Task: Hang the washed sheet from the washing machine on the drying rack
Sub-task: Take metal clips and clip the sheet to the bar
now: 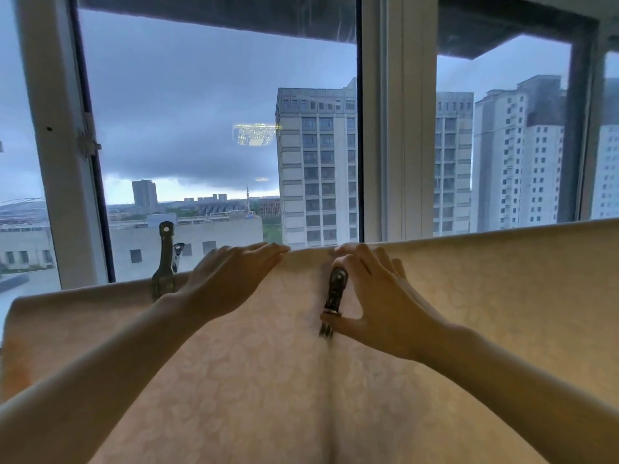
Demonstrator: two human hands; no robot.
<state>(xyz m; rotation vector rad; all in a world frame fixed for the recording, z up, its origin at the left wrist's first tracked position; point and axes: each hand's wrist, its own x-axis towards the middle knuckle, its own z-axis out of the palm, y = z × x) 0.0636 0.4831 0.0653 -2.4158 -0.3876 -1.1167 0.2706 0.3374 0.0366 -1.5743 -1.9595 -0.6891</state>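
Head view: cream sheet [268, 380], faint leaf pattern, draped below the window [217, 128].
Left hand [231, 276]: fingers straight, flat on the sheet's top fold.
Right hand [371, 296]: pinches a metal clip [336, 289] on that fold.

I have a single view, from a wide-angle camera worn on the person's head. It faces forward and slightly down, very near the draped sheet [268, 380], with a window [217, 128] close behind it.
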